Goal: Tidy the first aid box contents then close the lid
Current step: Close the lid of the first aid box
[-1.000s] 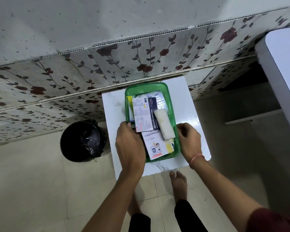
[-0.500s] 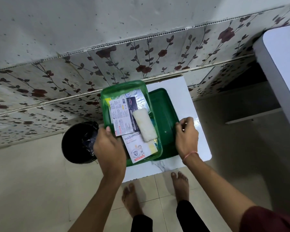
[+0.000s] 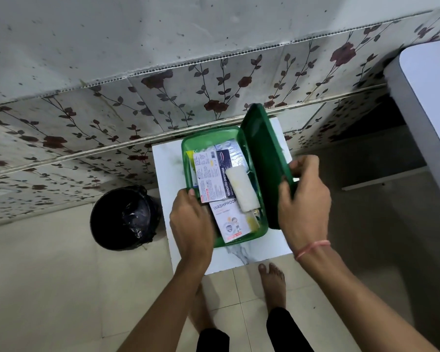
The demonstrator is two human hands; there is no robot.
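Note:
A green first aid box rests on a small white table. Inside lie a medicated dressings packet, a white gauze roll and a "washproof" plaster box. My left hand grips the box's near-left rim. My right hand holds the dark green lid, which stands tilted on edge along the box's right side.
A black bin with a liner stands on the floor left of the table. A flower-patterned wall runs behind. A white counter juts in at the right. My bare feet are at the table's front.
The box went left off the lid beneath it, then back onto the table's middle. My right hand picked the lid up and tilted it upright beside the box.

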